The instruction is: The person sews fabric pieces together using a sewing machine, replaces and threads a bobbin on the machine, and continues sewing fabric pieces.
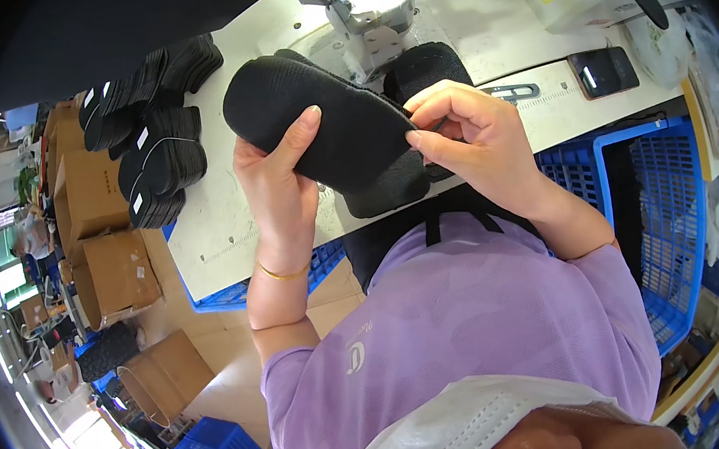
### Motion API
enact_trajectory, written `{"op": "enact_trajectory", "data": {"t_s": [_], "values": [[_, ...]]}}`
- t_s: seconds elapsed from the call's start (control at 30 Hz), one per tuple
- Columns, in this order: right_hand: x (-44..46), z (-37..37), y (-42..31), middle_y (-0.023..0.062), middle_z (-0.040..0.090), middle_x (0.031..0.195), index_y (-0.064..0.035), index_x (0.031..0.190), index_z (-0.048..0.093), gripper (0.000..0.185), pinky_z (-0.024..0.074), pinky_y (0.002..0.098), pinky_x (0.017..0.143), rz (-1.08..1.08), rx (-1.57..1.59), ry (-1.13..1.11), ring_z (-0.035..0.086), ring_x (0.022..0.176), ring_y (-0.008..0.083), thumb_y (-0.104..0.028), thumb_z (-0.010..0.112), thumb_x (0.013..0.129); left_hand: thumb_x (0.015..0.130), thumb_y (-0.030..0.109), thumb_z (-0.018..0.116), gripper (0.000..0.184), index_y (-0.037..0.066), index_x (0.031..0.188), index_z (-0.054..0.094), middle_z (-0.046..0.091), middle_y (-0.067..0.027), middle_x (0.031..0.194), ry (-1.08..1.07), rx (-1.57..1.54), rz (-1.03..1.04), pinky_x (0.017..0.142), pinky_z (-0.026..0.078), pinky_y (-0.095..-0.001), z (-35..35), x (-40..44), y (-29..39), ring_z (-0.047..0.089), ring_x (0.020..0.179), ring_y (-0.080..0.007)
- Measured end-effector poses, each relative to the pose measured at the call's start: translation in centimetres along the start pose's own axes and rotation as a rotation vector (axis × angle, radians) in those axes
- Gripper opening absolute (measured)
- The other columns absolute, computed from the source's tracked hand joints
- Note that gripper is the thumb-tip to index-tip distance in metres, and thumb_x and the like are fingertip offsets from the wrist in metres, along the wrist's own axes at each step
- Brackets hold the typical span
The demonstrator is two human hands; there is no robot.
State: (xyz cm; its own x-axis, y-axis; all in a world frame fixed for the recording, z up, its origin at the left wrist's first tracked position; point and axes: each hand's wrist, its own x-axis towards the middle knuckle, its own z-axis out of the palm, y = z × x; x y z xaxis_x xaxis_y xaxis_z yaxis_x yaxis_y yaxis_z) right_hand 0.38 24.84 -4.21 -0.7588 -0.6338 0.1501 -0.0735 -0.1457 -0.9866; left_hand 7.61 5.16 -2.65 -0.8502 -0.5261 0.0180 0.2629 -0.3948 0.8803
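Note:
A black sole-shaped fabric piece point(323, 115) is held up over the table edge, slanting across the view. My left hand point(280, 163) grips its left part, thumb lying on top and the other fingers hidden beneath. At the right edge, the thumb and forefinger of my right hand point(472, 136) pinch the piece. Under it, another black fabric piece point(386, 189) lies on the table's front edge. More black fabric point(431, 66) rests behind my right hand, below the sewing machine head point(370, 24).
Stacks of similar black pieces point(166, 152), some tied, stand on the left of the white table point(214, 247). A phone point(603, 73) lies at the right, near a slotted metal part point(511, 92). Blue crates point(670, 212) sit right of my body; cardboard boxes point(105, 188) are left.

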Motion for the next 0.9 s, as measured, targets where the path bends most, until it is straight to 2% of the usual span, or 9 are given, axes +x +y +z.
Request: {"op": "enact_trajectory", "data": {"t_s": [0.17,0.27,0.3,0.4,0.43,0.53,0.57,0.67,0.9], "values": [[0.2,0.4,0.3,0.0065,0.062,0.1,0.0029,0.101,0.061,0.014,0.0533,0.0214,0.072,0.051,-0.021,0.03,0.062,0.083,0.0087,0.004,0.065,0.088,0.08,-0.011,0.071,0.033,-0.002,0.109,0.061,0.068,-0.011,0.101,-0.027,0.07,-0.006,0.084,0.055,-0.0305,-0.1,1.0,0.6,0.067,0.091,-0.0186],[0.8,0.6,-0.8,0.0067,0.065,0.096,0.0033,0.108,0.06,0.02,0.0543,0.0232,0.072,0.164,0.19,-0.013,0.064,0.082,0.0098,0.002,0.065,0.088,0.079,-0.011,0.071,0.033,-0.003,0.109,0.061,0.068,-0.0108,0.101,-0.056,0.124,-0.005,0.084,0.055,-0.0302,0.3,2.0,1.1,0.067,0.091,-0.0177],[1.0,0.5,-0.4,0.0091,0.068,0.091,0.0043,0.109,0.061,0.019,0.0555,0.0245,0.069,0.132,0.225,-0.031,0.067,0.077,0.0119,-0.004,0.063,0.092,0.079,-0.011,0.072,0.033,-0.003,0.109,0.061,0.068,-0.0106,0.101,-0.073,0.141,-0.004,0.084,0.055,-0.0299,0.3,2.5,1.4,0.066,0.09,-0.0174],[1.9,-0.2,-0.7,0.0119,0.07,0.089,0.005,0.108,0.063,0.021,0.0563,0.0249,0.065,0.244,0.177,-0.13,0.068,0.073,0.0137,-0.011,0.059,0.096,0.078,-0.01,0.073,0.035,-0.003,0.11,0.06,0.068,-0.0097,0.101,-0.14,0.224,-0.007,0.083,0.055,-0.0288,1.0,4.3,2.2,0.066,0.09,-0.0165],[2.2,0.1,-0.6,0.014,0.072,0.088,0.0051,0.102,0.065,0.022,0.0564,0.0254,0.06,0.179,0.15,-0.095,0.069,0.068,0.0152,-0.015,0.057,0.097,0.077,-0.009,0.073,0.036,-0.004,0.111,0.06,0.067,-0.0094,0.101,-0.165,0.258,-0.01,0.082,0.055,-0.0284,1.2,5.1,2.4,0.066,0.089,-0.0162],[3.8,-0.2,-1.1,0.0141,0.072,0.087,0.004,0.098,0.065,0.02,0.0558,0.0251,0.058,0.179,0.178,-0.082,0.069,0.067,0.0154,-0.015,0.057,0.096,0.076,-0.008,0.075,0.032,-0.004,0.106,0.063,0.067,-0.0082,0.098,-0.248,0.402,0.038,0.08,0.054,-0.0275,1.0,8.6,2.8,0.065,0.087,-0.0154],[4.4,-0.1,-1.2,0.0151,0.072,0.086,0.0026,0.093,0.064,0.019,0.0552,0.0248,0.056,0.171,0.182,-0.056,0.07,0.065,0.0161,-0.016,0.058,0.095,0.074,-0.007,0.076,0.024,-0.002,0.095,0.066,0.067,-0.0074,0.092,-0.281,0.444,-0.024,0.077,0.054,-0.0278,1.3,9.7,3.4,0.065,0.084,-0.0157],[5.6,-0.2,-1.1,0.016,0.072,0.087,0.0023,0.091,0.064,0.02,0.0547,0.0245,0.054,0.128,0.245,-0.037,0.07,0.064,0.0163,-0.016,0.058,0.094,0.073,-0.006,0.077,0.019,0.0,0.088,0.067,0.067,-0.0067,0.088,-0.269,0.41,-0.065,0.074,0.054,-0.0291,1.9,11.2,4.0,0.065,0.079,-0.0168],[5.8,0.0,-0.9,0.0181,0.072,0.087,0.003,0.09,0.061,0.019,0.0555,0.0255,0.054,0.089,0.322,-0.018,0.07,0.064,0.0178,-0.016,0.059,0.094,0.073,-0.003,0.078,0.02,0.003,0.089,0.068,0.067,-0.0071,0.087,-0.258,0.414,-0.128,0.073,0.054,-0.0314,1.3,13.7,3.0,0.065,0.078,-0.0184]]}}
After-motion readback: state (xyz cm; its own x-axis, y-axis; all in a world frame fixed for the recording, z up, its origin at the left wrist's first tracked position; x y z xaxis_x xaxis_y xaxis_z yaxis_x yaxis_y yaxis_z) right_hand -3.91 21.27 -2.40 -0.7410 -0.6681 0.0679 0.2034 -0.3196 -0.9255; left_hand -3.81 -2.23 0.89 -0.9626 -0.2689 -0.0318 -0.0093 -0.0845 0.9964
